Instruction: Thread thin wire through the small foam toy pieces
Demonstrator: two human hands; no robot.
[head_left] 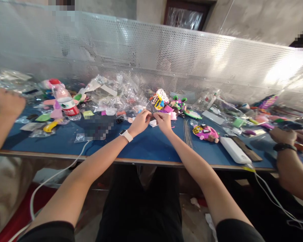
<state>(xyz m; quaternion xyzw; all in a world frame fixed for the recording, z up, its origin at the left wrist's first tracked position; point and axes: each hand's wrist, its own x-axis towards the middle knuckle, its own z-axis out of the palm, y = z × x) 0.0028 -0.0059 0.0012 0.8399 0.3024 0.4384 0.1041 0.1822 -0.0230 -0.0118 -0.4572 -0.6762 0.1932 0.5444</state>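
Observation:
My left hand (140, 122), with a watch (126, 135) on its wrist, is at the middle of the table with its fingers pinched together. Close beside it, my right hand (164, 121) is also pinched. Whatever the fingertips hold is too small to make out. Just below and between them lies a small white piece (154, 123) with a dark edge. Pink foam pieces (172, 115) are right behind my right hand. Beyond them stands a colourful foam figure (159, 99) in white, yellow and blue.
A water bottle (68, 106) and clear plastic bags (116, 90) are at the left. Thin wires (188, 133), a pink foam figure (206, 133) and a white power bank (234, 150) lie right. Co-workers' hands (8, 102) work at both sides. A perforated metal screen (146, 47) stands behind.

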